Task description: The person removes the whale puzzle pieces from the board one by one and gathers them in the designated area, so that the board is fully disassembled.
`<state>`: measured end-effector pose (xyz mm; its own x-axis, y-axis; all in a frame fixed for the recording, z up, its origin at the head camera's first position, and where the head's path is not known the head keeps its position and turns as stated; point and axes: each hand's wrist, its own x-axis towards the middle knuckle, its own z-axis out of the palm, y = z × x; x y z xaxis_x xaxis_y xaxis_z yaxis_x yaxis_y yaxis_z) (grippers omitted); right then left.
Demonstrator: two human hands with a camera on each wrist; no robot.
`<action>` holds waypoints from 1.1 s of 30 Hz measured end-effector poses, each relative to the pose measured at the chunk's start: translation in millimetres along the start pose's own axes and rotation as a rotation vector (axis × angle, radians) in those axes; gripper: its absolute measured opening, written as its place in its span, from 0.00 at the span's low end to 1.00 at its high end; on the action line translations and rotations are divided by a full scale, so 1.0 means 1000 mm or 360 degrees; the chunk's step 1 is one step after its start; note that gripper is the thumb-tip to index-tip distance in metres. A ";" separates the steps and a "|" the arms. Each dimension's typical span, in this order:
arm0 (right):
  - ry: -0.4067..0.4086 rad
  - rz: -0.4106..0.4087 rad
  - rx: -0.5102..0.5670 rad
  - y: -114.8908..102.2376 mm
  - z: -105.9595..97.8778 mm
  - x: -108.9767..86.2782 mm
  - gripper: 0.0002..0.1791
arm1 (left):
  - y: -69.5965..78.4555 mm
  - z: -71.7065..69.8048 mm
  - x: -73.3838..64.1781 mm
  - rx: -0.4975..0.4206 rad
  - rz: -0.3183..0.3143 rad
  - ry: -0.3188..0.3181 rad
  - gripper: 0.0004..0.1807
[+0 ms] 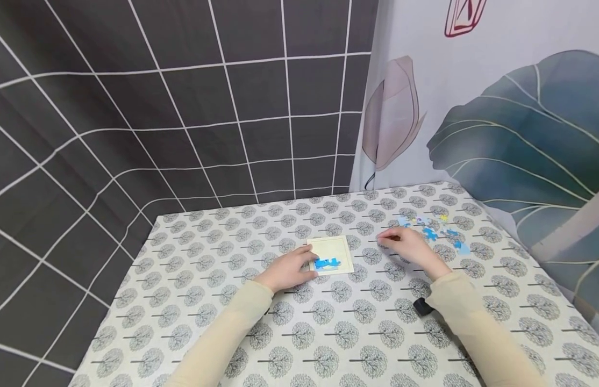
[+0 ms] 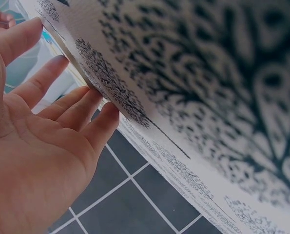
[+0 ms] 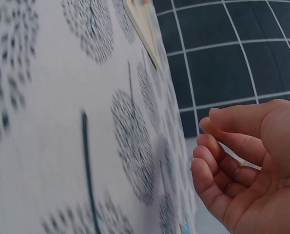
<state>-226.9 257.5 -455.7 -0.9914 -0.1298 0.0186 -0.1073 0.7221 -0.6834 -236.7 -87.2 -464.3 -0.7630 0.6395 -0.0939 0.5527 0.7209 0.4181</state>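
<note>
A pale cream puzzle board (image 1: 334, 244) lies on the table, with joined blue puzzle pieces (image 1: 327, 263) along its lower part. My left hand (image 1: 291, 270) rests at the board's left side, fingers spread and lightly bent. The left wrist view shows its fingertips (image 2: 108, 113) right at the board's edge (image 2: 79, 68). To the right of the board, my right hand (image 1: 408, 246) is over the cloth, short of the loose puzzle pieces (image 1: 430, 234). Its thumb and index fingertips (image 3: 220, 117) meet and the other fingers curl in; no piece shows between them.
Several loose pieces, mostly blue with a yellow one (image 1: 443, 218), are scattered at the back right. A tree-print cloth (image 1: 348, 333) covers the table. A dark gridded curtain (image 1: 183, 107) and a white leaf-patterned curtain (image 1: 503, 129) stand behind. A black object (image 1: 422, 307) sits by the right wrist.
</note>
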 end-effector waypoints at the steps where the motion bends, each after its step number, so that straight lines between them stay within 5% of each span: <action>1: -0.0007 -0.0005 0.0022 -0.001 0.003 0.000 0.16 | 0.000 0.000 0.000 -0.0003 -0.0003 0.0000 0.30; 7: -0.0084 0.0016 0.0229 -0.010 0.019 0.002 0.17 | 0.000 0.001 -0.001 -0.0003 -0.0010 -0.0001 0.30; 22: -0.0159 -0.0136 0.0166 -0.043 0.063 0.011 0.15 | 0.000 0.001 -0.001 0.0011 0.0003 -0.0007 0.30; 33: -0.0228 -0.0205 0.0169 -0.056 0.076 0.012 0.13 | 0.000 0.001 0.001 0.0008 0.0005 0.0010 0.29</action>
<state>-227.2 164.0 -473.1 -0.9484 -0.3169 0.0122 -0.2164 0.6185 -0.7554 -237.3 -86.4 -465.2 -0.7632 0.6403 -0.0869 0.5570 0.7201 0.4137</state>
